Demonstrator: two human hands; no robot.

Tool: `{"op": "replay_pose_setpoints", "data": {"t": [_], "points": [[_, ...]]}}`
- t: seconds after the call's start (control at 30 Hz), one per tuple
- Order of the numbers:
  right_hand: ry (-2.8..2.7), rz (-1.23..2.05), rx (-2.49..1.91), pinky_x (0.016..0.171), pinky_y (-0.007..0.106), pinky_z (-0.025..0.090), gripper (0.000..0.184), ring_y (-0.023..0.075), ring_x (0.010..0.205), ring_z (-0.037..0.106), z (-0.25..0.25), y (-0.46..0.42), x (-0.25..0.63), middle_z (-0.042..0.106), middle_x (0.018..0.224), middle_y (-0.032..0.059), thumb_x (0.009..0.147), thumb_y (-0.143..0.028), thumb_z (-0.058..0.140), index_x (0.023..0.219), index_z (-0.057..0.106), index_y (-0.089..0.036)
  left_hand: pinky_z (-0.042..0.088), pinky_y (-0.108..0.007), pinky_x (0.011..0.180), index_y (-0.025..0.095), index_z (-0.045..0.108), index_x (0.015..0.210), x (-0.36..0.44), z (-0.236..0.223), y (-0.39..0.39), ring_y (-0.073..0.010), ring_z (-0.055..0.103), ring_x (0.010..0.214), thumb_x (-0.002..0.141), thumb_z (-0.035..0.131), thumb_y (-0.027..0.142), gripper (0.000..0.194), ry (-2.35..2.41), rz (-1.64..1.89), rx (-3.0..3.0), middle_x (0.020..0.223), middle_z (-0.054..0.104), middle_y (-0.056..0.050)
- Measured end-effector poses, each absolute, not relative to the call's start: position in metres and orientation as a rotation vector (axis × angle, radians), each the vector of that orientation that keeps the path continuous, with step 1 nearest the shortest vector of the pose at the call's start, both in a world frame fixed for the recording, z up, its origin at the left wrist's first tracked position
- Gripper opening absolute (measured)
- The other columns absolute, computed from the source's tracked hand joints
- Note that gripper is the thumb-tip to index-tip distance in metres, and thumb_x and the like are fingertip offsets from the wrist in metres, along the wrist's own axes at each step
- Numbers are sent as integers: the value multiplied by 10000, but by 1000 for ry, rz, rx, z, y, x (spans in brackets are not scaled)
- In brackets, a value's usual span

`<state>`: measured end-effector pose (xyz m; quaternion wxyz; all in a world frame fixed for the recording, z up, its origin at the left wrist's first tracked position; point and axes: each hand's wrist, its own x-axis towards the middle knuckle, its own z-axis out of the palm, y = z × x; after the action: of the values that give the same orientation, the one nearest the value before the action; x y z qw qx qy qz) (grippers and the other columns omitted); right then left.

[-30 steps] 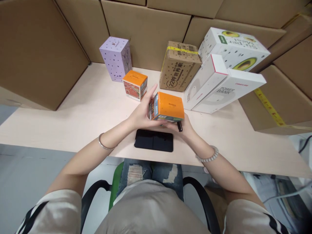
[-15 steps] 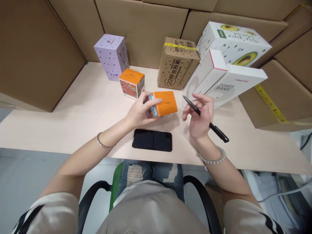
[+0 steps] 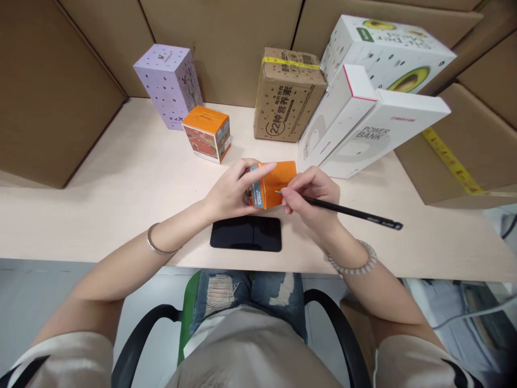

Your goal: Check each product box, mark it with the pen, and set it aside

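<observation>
My left hand (image 3: 234,189) is closed around a small orange box (image 3: 285,173), thumb along its orange face, which is turned up toward me. Between the thumb and fingers of my right hand (image 3: 315,198) is a black pen (image 3: 351,212). Its tip is at the orange face; whether it touches I cannot tell. Just below the held box, a black phone (image 3: 246,234) lies flat on the table. A second orange box (image 3: 207,133) stands behind my left hand.
A lilac box (image 3: 169,86) stands at the back left. Toward the back right are a brown carton (image 3: 287,102), two white power bank boxes (image 3: 390,129) and a white avocado-print box (image 3: 388,48). Large cardboard boxes (image 3: 52,91) wall in the pale table (image 3: 121,161).
My right hand has moved left to the held orange box and turned the pen so its tip points at the orange face. My view has shifted slightly.
</observation>
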<state>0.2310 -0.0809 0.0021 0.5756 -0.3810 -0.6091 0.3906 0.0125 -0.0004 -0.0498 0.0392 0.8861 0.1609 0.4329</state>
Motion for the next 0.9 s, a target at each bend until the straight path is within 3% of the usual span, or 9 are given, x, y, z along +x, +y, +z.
{"op": "replay_pose_setpoints", "data": {"t": [0.1, 0.23, 0.53, 0.73, 0.9], "points": [[-1398, 940, -909, 481, 260, 487, 424, 98, 531, 590, 4, -84, 230, 678, 709, -52, 814, -537, 950, 785, 623, -269, 609, -453, 1014, 373, 125, 1781, 13, -46, -2, -309, 655, 1252, 910, 843, 574, 1146, 466, 1280, 2714, 1412, 603, -120], [-1421, 975, -870, 454, 258, 501, 415, 101, 490, 609, 1, -81, 231, 668, 663, -56, 837, -531, 929, 747, 624, -265, 608, -441, 1021, 360, 193, 1771, 11, -42, -4, -312, 674, 1275, 934, 821, 584, 1070, 450, 1264, 2761, 1432, 623, -124], [-1434, 1003, -854, 419, 235, 503, 423, 97, 426, 588, -2, -78, 228, 650, 567, -69, 852, -536, 911, 717, 617, -265, 621, -427, 1006, 356, 193, 1776, 13, -42, -9, -302, 685, 1263, 935, 845, 498, 1074, 419, 1329, 2814, 1405, 637, -124], [-1457, 1054, -826, 428, 221, 482, 404, 93, 442, 595, 2, -77, 229, 674, 584, -66, 852, -530, 917, 743, 637, -262, 602, -451, 1037, 399, 162, 1773, 9, -40, -5, -312, 677, 1278, 873, 916, 512, 1179, 434, 1240, 2790, 1433, 613, -119], [-1532, 1065, -915, 356, 241, 320, 657, 80, 327, 412, 6, -69, 237, 490, 422, -83, 877, -804, 763, 607, 502, -265, 576, -478, 1023, 356, 232, 1748, 7, -46, 4, -330, 667, 1266, 898, 860, 512, 1069, 498, 1290, 2778, 1440, 625, -134]]}}
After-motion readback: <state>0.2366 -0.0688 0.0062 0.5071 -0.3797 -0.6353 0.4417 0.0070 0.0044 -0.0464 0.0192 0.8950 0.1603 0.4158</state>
